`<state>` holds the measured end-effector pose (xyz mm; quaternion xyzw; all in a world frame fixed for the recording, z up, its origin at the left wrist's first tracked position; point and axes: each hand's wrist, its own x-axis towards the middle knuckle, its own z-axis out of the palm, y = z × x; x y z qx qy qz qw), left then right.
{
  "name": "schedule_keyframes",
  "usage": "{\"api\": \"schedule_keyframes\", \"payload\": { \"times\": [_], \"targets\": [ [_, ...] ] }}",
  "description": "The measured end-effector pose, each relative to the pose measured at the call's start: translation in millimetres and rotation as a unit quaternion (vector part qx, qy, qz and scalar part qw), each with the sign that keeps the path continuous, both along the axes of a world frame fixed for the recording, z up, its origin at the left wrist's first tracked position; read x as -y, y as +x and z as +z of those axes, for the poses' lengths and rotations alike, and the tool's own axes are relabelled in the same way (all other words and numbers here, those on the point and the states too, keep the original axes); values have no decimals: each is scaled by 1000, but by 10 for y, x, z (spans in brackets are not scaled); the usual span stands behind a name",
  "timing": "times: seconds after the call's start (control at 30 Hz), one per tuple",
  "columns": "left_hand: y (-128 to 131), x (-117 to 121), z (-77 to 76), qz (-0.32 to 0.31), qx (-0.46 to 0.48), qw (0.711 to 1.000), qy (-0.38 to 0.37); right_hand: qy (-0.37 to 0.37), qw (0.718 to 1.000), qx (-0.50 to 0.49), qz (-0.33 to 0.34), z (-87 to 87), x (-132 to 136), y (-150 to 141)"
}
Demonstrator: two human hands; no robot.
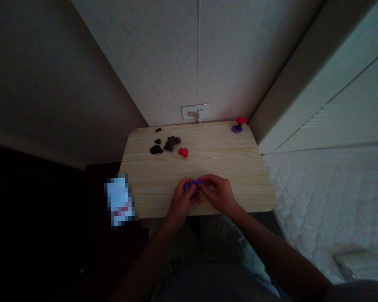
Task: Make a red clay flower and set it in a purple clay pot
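Note:
A lump of purple modelling clay (pixel 192 184) is held between both hands above the front part of the small wooden table (pixel 239 167). My left hand (pixel 183 198) grips it from the left, with the thumb on top. From the right, the fingers of my right hand (pixel 219 191) pinch its edge. Beyond the hands lies a piece of red clay (pixel 183 152). To its left are brown clay lumps (pixel 171 143) and black clay pieces (pixel 156 149). A small clay figure (pixel 238 126) with a red top, dark stem and purple base stands at the back right.
The table's back edge meets a wall with a socket (pixel 195 112) and a plug in it. A white quilted bed (pixel 327 201) is on the right, a pale cabinet (pixel 334 84) behind it. A pixelated bright patch (pixel 119 200) shows by the table's left edge.

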<state>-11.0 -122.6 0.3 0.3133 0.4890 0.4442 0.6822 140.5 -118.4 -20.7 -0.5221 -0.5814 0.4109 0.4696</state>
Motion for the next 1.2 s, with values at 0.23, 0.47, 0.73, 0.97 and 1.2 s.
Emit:
{"api": "schedule_keyframes", "payload": {
  "times": [0.23, 0.47, 0.73, 0.97, 1.2],
  "targets": [
    [-32, -22, -37, -16, -70, 997, 44, -49, 996, -72, 22, 42, -35, 38],
    [-21, -11, 4, 14, -91, 994, 51, 7, 996, 36, 84, 213, -27, 65],
    [23, 25, 76, 35, -28, 999, 5, -119, 969, -174, 128, 209, -66, -24],
    [-6, -41, 160, 11, 8, 1000, -2, -153, 944, -280, 78, 170, -84, -32],
    [-68, -42, 129, -24, -98, 990, 95, -108, 965, -233, 56, 171, -90, 31]
  ]
}}
